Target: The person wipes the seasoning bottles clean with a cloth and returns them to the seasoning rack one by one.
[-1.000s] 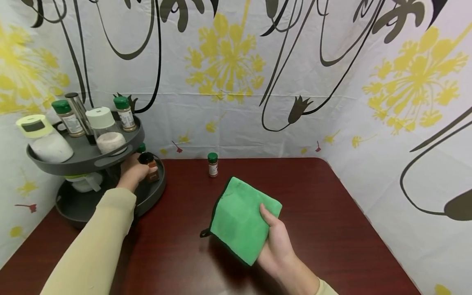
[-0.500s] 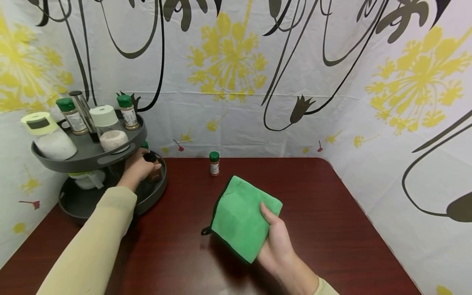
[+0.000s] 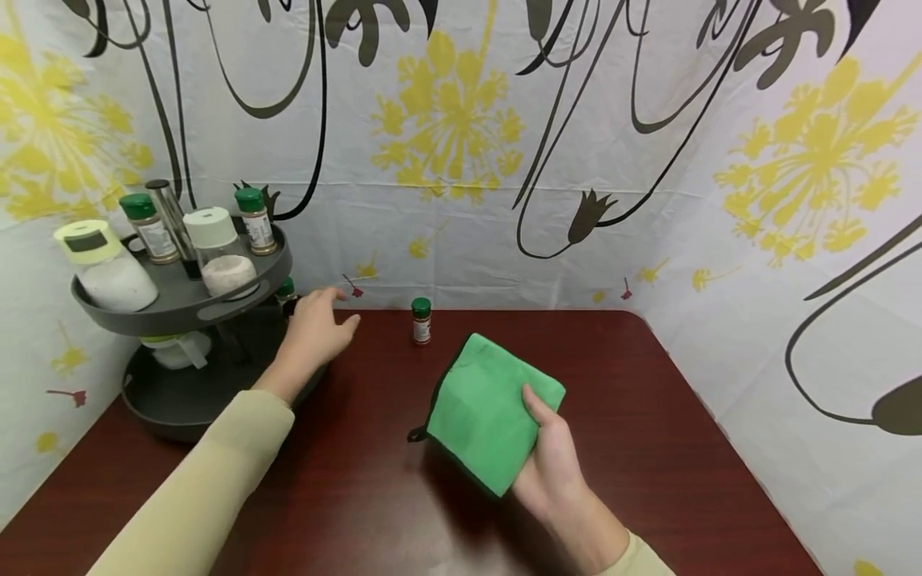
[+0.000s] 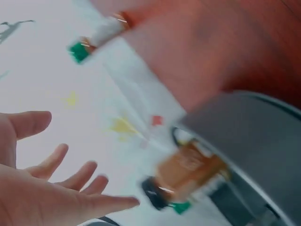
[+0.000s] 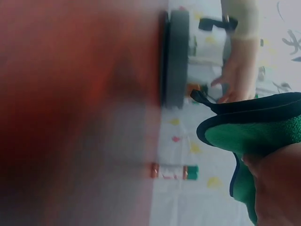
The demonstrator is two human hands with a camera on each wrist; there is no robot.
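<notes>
My left hand (image 3: 314, 334) is in the air beside the right edge of a grey two-tier rack (image 3: 144, 322), fingers spread and holding nothing. In the left wrist view, a brown bottle with a black cap (image 4: 188, 174) stands on the lower tier near the fingertips, a green lid showing behind it. The right hand (image 3: 558, 468) grips a folded green cloth (image 3: 486, 412) with dark edging and a small loop, thumb on top, over the table. A spice jar with a green cap (image 3: 421, 326) stands on the table at the back, between the two hands.
On the rack's upper tier are two green-capped spice jars (image 3: 255, 228), a steel cylinder (image 3: 171, 220) and two pale-lidded containers (image 3: 226, 268). Another white container (image 3: 176, 352) sits on the lower tier. A patterned curtain (image 3: 461, 256) borders the dark red table (image 3: 648, 448).
The left hand has let go of the black-capped bottle on the lower tier and moved out to the right, its fingers spreading. The right hand has shifted slightly up and right with the cloth.
</notes>
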